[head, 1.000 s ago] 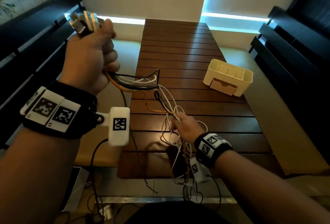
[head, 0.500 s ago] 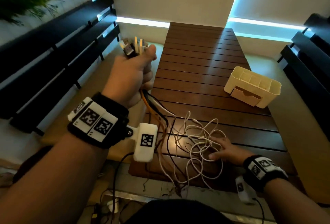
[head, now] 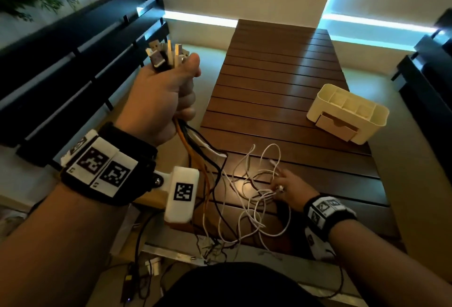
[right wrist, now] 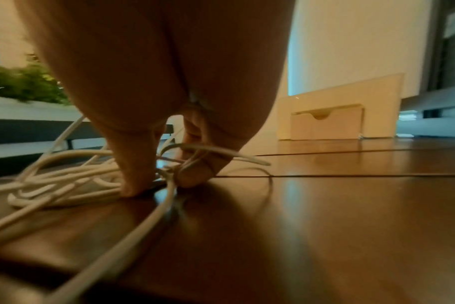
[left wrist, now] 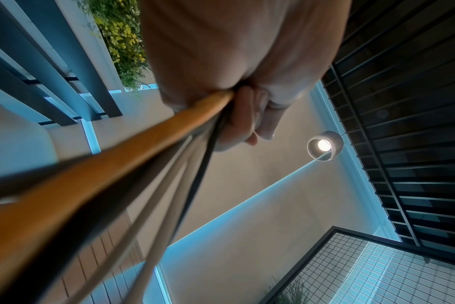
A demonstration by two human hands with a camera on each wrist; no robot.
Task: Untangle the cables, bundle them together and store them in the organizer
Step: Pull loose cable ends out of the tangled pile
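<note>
Left hand [head: 161,96] raised in a fist well above the dark brown slatted wooden table [head: 281,91], fingers curled tight round a bunch of cable ends. Metal and white USB plugs [head: 166,58] sticking up out of the top of the fist, beside the thumb. Below the fist, an orange cable [head: 193,157], black cables [head: 208,160] and pale ones hanging together toward the table's near edge; close-up in the left wrist view, the same orange cable [left wrist: 143,144] emerging from under the curled fingers [left wrist: 247,115] with dark and pale strands alongside.

Right hand [head: 291,190] low on the table, down and to the right of the left hand, fingertips bent onto a loose tangle of thin white cables [head: 252,199]. In the right wrist view, thumb and fingers [right wrist: 192,176] pinching several white cable loops [right wrist: 65,181] against the wood, more strands trailing off to the left and toward the camera. Some loops spilling over the near table edge, below the right hand.

Cream plastic organizer with open top compartments and a small front drawer [head: 349,113] standing on the table, well apart from both hands, beyond and to the right of the right hand; no cable seen in its visible compartments. Same organizer [right wrist: 333,115] seen blurred past the right hand's fingers.
</note>
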